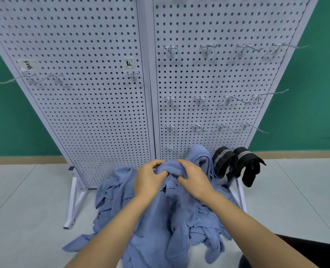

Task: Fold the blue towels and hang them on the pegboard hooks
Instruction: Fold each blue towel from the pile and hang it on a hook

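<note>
Both left hand [148, 179] and right hand [194, 180] pinch a bunched blue towel [170, 168], seemingly lying crosswise

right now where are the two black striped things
In the head view, the two black striped pieces hang low on the right pegboard panel, just right of the blue towel and up-right of the right hand.

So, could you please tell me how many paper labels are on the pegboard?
2, both on the left panel: the left label near its left edge, the right label near its right edge. More may be hidden.
</note>
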`<action>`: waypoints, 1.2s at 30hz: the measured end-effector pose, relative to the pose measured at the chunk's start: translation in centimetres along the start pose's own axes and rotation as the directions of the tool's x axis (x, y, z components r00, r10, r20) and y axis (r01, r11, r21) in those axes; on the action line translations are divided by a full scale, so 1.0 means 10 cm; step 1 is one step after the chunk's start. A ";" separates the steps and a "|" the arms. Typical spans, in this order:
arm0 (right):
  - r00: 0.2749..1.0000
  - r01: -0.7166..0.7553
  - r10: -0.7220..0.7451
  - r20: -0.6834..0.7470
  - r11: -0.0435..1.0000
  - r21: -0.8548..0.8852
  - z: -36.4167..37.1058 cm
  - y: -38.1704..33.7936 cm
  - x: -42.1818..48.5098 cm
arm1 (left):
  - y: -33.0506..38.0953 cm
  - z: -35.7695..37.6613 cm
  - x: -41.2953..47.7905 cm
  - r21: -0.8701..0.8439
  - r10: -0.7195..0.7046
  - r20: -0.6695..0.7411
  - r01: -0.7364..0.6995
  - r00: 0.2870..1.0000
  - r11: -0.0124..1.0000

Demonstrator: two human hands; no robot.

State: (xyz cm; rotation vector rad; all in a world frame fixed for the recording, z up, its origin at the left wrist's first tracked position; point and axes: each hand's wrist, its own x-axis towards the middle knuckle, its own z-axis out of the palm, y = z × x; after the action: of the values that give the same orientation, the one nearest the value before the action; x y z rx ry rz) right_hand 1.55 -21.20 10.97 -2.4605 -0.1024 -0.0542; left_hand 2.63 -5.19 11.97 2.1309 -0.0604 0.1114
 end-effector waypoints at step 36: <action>0.979 -0.196 0.202 -0.019 0.966 0.172 0.55 0.65 0.29 | -0.92 0.36 0.55 0.155 0.010 0.112 -0.027 0.994 0.988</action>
State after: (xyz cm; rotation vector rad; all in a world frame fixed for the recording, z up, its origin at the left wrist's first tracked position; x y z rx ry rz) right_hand 5.07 -22.61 2.82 -2.2864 0.1505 -0.0022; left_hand 9.15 -3.30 2.95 2.2927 -0.1412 0.0084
